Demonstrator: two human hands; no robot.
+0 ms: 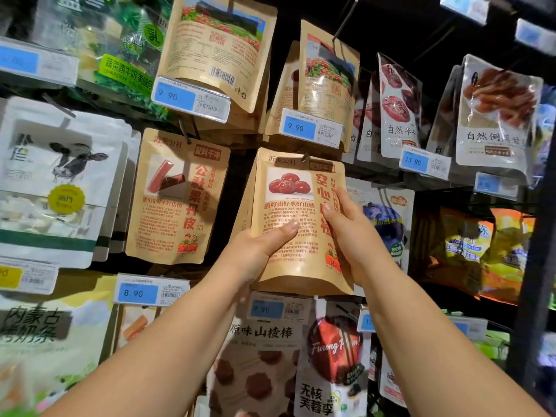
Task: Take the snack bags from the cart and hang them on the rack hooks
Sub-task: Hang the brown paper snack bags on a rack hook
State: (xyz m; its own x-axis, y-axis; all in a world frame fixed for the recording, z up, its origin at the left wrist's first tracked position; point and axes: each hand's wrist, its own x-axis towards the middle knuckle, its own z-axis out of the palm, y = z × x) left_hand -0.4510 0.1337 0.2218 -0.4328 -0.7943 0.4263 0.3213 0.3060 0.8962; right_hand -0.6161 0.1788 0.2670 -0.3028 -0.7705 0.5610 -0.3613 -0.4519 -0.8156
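The left hand [255, 248] grips the brown bag [288, 203] low on its left side. Its thumb lies flat across the front and its fingers go behind the bag. The right hand [358, 236] holds the bag's right side, with the thumb on the front and a finger pointing up along the edge. Both arms reach up from the bottom of the view.

The brown bag is held up against the rack, right in the middle. It has a picture of three red fruits and big red writing down the side. The bag leans a little to the left. At its top middle is the dark tip of a hook [306, 158]. I cannot tell if the hook goes all the way through the hole. More brown bags of the same kind show just behind it on the left.

Just under the bag is a blue price tag [267, 309] that says 9.90. To the left hangs another brown bag with red sticks [177, 197] on it. Further left is a white bag with a cow [57, 182]. Above hang two more brown bags [216, 46], each with a blue 9.90 tag. To the right are clear bags of dark red fruit [397, 106], a blueberry bag [385, 224] and orange bags [493, 251]. Below hangs a bag with a red plum [334, 356].
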